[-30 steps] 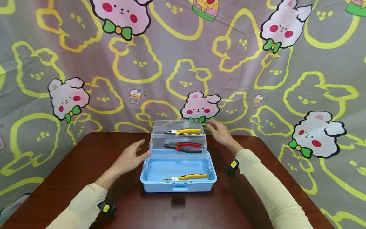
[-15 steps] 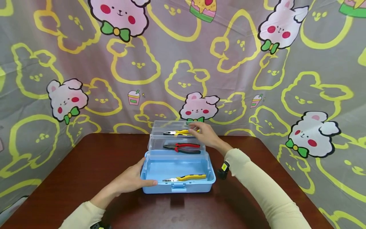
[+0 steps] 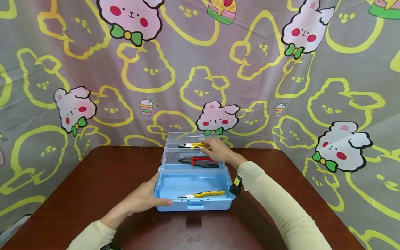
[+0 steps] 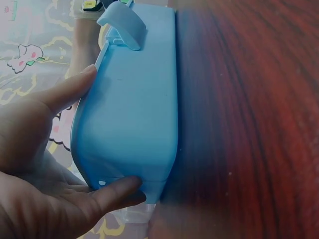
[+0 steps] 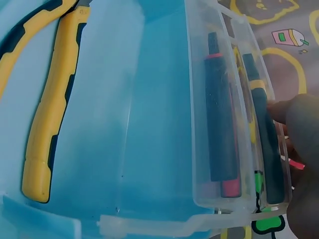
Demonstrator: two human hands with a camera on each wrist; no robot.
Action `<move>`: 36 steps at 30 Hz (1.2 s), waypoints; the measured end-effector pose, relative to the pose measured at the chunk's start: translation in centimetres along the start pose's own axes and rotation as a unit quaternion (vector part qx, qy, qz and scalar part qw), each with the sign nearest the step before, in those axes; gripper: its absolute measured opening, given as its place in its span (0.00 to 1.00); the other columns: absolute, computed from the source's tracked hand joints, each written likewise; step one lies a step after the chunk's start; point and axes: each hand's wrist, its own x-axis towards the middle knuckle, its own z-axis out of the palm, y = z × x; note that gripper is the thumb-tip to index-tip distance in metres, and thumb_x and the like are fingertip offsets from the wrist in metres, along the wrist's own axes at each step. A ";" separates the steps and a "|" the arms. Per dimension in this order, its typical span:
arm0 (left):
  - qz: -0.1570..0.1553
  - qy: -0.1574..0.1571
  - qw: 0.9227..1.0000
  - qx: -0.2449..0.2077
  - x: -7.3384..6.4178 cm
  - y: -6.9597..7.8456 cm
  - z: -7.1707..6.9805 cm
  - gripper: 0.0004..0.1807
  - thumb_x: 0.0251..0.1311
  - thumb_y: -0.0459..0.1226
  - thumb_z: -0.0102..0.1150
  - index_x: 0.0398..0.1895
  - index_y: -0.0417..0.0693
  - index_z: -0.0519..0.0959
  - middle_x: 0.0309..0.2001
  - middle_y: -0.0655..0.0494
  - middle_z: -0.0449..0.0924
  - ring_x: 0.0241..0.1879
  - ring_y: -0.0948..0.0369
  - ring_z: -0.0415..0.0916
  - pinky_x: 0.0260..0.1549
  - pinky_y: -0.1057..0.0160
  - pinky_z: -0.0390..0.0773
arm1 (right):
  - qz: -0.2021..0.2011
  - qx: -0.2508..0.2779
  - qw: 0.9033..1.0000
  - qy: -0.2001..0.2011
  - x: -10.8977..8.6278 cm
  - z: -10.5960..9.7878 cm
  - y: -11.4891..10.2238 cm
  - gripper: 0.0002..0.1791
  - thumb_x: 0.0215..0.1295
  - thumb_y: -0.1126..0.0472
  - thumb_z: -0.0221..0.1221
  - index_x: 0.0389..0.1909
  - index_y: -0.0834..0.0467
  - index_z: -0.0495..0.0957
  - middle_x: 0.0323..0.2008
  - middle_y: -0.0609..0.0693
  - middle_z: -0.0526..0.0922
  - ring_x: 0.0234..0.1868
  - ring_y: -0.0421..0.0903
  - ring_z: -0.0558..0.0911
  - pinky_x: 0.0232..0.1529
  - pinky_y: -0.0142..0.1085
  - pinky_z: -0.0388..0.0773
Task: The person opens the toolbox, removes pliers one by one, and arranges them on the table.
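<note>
A light blue toolbox (image 3: 193, 205) stands unfolded on the table, with two clear trays raised behind it. My left hand (image 3: 140, 198) grips its front left corner, thumb along the front rim and fingers against the side wall (image 4: 124, 144). My right hand (image 3: 218, 149) is at the top tray (image 3: 175, 136), over the handles of yellow-and-black pliers (image 3: 187, 145). In the right wrist view its thumb is right at a dark handle (image 5: 269, 144); I cannot tell whether the fingers pinch it. Red-and-black pliers (image 3: 200, 162) lie in the lower tray.
Another pair of yellow-handled pliers (image 3: 206, 193) lies in the toolbox bottom, near the front wall. A latch (image 4: 124, 25) sticks out at the front. The dark red wooden table (image 3: 125, 166) reaches back to a patterned cloth (image 3: 200, 52).
My left hand has come down and forward onto the toolbox corner. The right hand has moved left from beside the top tray, then lowered onto the yellow pliers' handles.
</note>
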 end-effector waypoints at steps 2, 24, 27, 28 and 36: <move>-0.002 -0.001 1.000 0.000 0.0 0.0 0.0 0.71 0.48 0.51 0.83 0.84 0.40 0.42 0.68 0.36 0.69 0.57 0.47 0.76 0.55 0.45 0.73 | 0.004 0.003 1.000 0.003 0.0 0.1 -0.1 0.21 0.77 0.56 0.60 0.65 0.61 0.79 0.41 0.49 0.81 0.41 0.47 0.76 0.45 0.43 0.75; -0.018 -0.015 1.000 0.003 0.1 -0.3 -0.1 0.71 0.51 0.52 0.81 0.84 0.41 0.39 0.71 0.35 0.65 0.59 0.47 0.73 0.57 0.42 0.72 | 0.064 0.108 0.991 -0.046 0.9 -1.5 -0.1 0.18 0.72 0.59 0.66 0.59 0.61 0.85 0.48 0.50 0.87 0.43 0.46 0.81 0.45 0.41 0.79; -0.024 -0.016 1.000 0.002 0.1 -0.2 -0.1 0.71 0.50 0.52 0.81 0.84 0.42 0.39 0.72 0.35 0.64 0.59 0.47 0.73 0.58 0.42 0.71 | 0.080 0.112 0.989 -0.045 1.0 -1.8 -0.4 0.16 0.70 0.60 0.68 0.55 0.60 0.87 0.44 0.48 0.88 0.40 0.45 0.80 0.41 0.39 0.78; -0.025 -0.017 1.000 0.001 0.1 -0.1 -0.1 0.71 0.50 0.52 0.81 0.84 0.42 0.39 0.72 0.35 0.64 0.59 0.47 0.73 0.58 0.42 0.71 | 0.081 0.110 0.990 -0.043 1.0 -1.9 -0.5 0.15 0.69 0.61 0.69 0.54 0.60 0.87 0.43 0.47 0.88 0.40 0.45 0.80 0.40 0.38 0.78; -0.017 -0.016 1.000 0.003 -0.3 0.4 -0.3 0.71 0.51 0.50 0.81 0.84 0.41 0.38 0.70 0.35 0.66 0.58 0.46 0.73 0.57 0.42 0.72 | 0.047 0.074 0.995 -0.046 1.5 -2.5 -1.4 0.09 0.72 0.61 0.66 0.47 0.61 0.89 0.28 0.48 0.82 0.29 0.45 0.72 0.31 0.36 0.68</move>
